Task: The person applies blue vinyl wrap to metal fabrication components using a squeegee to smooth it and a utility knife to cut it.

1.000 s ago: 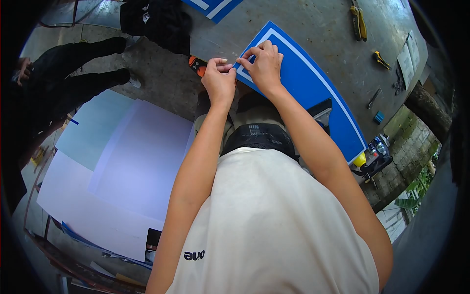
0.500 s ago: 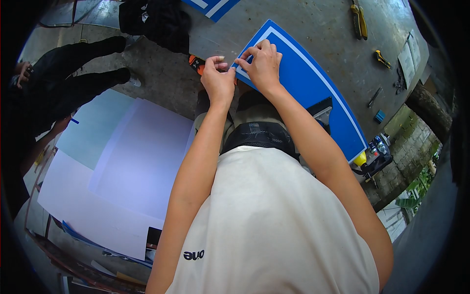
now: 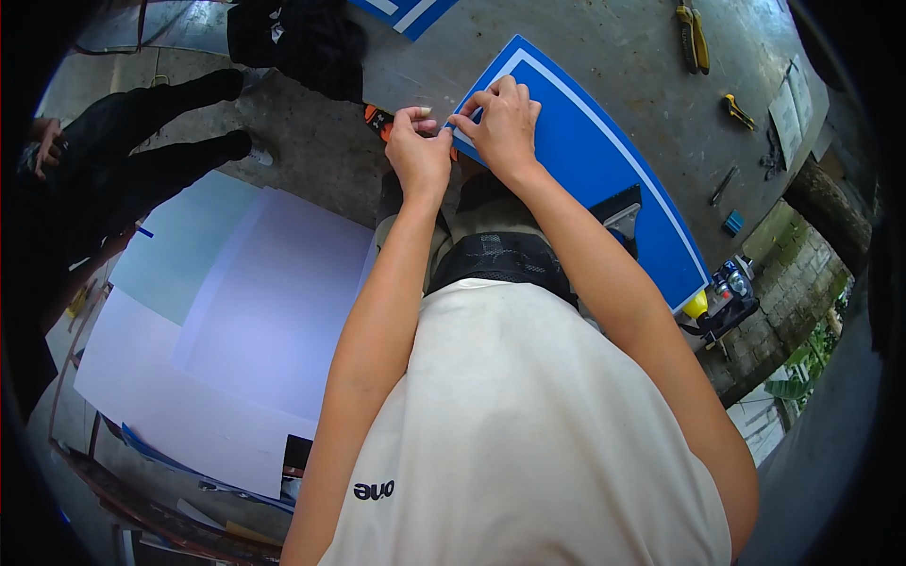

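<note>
A blue sign panel (image 3: 566, 141) with a white border line lies along the near edge of the metal table. At its left corner, my right hand (image 3: 505, 123) has thumb and forefinger pinched together, close to the white border. Just left of it, my left hand (image 3: 420, 156) is curled, with its thumb at the panel's edge. Anything between the fingertips is too small to make out. On the panel, partly behind my right forearm, rests a black-edged squeegee (image 3: 620, 219).
The metal table (image 3: 604, 47) bears yellow-handled pliers (image 3: 694, 40), a yellow-black cutter (image 3: 739, 111), a small blue block (image 3: 733, 223) and another blue panel (image 3: 411, 14). At left are large white sheets (image 3: 255, 311) and a person in dark clothes (image 3: 142, 151). A tool pouch (image 3: 727, 297) sits at right.
My right hand has shifted very slightly to the left at the panel's corner. My left hand stays almost where it was, and the panel lies as before.
</note>
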{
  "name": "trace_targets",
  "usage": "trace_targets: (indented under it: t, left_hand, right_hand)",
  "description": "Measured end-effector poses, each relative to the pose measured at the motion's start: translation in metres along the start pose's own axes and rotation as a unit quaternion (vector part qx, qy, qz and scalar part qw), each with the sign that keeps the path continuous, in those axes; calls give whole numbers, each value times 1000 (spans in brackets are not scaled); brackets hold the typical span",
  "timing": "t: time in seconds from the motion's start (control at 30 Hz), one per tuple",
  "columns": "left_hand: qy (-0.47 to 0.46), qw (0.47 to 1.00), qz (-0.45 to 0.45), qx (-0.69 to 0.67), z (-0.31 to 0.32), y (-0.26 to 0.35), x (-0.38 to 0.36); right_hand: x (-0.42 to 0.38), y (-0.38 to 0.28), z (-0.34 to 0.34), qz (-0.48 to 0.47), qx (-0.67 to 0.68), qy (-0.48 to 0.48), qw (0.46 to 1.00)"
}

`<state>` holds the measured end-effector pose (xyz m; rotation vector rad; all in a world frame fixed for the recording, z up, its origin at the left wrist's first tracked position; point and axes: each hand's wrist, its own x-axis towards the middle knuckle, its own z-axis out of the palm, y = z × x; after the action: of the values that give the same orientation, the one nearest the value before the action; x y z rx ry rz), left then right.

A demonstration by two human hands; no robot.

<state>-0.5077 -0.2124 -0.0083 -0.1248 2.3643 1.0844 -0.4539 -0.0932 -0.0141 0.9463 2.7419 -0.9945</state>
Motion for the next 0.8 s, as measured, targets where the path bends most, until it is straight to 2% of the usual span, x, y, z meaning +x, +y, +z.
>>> trace_targets:
  t: [0.8]
  left_hand:
    - [9,1000,6,-6,2,-3,-5]
  right_hand:
    - [-6,-8,-3,-10,-22,-28,999]
